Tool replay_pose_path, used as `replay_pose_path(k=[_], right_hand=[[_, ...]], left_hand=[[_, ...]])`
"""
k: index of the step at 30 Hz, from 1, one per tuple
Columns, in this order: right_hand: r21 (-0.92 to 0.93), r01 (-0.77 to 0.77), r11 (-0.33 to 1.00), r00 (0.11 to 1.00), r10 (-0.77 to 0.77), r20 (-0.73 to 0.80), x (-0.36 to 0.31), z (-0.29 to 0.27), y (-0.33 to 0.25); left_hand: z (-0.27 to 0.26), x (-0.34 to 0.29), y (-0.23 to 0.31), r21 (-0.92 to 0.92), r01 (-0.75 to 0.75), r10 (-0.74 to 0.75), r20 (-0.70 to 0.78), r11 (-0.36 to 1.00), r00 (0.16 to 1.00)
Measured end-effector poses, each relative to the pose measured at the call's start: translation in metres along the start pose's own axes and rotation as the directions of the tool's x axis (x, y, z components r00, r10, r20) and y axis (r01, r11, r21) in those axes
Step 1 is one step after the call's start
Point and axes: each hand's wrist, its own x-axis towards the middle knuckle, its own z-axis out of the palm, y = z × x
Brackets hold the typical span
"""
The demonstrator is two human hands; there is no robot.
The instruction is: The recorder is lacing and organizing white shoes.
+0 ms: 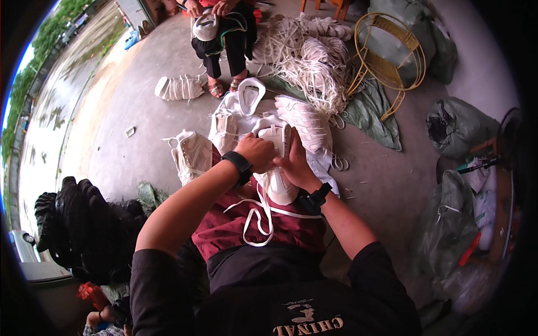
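Observation:
A white sneaker upper (280,183) lies over my lap, its toe end toward me and its collar away from me. My left hand (258,153) is closed at its tongue and eyelets; what the fingertips pinch is partly hidden. Along the opposite side, my right hand (298,165) grips the upper, thumb on top and fingers round the edge. A loose white shoelace (259,215) trails from the upper across my maroon shorts (230,224) in a loop. Just past my hands lie stacked pale uppers (302,120) and one with its opening facing up (250,96).
Bundled uppers (193,154) lie left of my knees, another bundle (179,88) farther off. A seated person (224,33) opposite holds an upper. A tangled lace pile (319,67), bamboo chair frame (392,53) and green sacks (462,126) stand right; black bundles (84,224) lie left.

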Motion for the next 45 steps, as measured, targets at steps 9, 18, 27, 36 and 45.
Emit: replay_pose_path(k=[9,18,27,36,45], right_hand=[[0.072,-0.007,0.997,0.999,0.004,0.039,0.005,-0.006,-0.033],[-0.036,-0.014,0.999,1.0,0.014,0.017,-0.005,0.001,-0.02],[-0.07,-0.059,0.996,0.994,0.064,0.083,-0.012,-0.002,-0.015],[-0.072,-0.021,0.997,0.999,0.017,-0.05,-0.009,0.003,-0.007],[0.25,-0.149,0.957,0.988,0.138,0.062,0.001,-0.009,-0.012]], left_hand=[[0.017,0.008,-0.011,0.003,0.113,-0.113,0.064,0.994,0.992],[0.015,0.004,-0.007,-0.075,0.149,-0.14,0.108,0.986,0.984],[0.014,-0.004,0.01,-0.137,0.262,-0.25,0.096,0.955,0.963],[0.013,-0.005,0.011,-0.18,0.175,-0.205,-0.164,0.968,0.965],[0.016,-0.003,-0.006,-0.411,-0.021,-0.118,-0.31,0.911,0.944]])
